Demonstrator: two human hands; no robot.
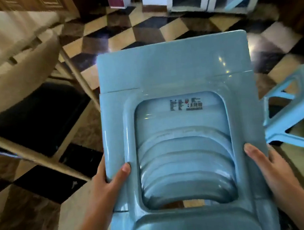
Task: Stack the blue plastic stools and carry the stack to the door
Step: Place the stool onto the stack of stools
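Above the tiled floor [158, 30], my left hand [109, 182] and right hand [263, 161] grasp the stool [176, 71] edges, balancing it for stacking.

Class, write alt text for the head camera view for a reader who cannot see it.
Two hands, left hand and right hand, grip the sides of a blue plastic stool held over a checkered floor. Another blue stool stands right; a folding chair left.

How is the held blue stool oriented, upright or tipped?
Tipped: the blue stool shows its hollow underside and label to the camera, gripped by left hand and right hand.
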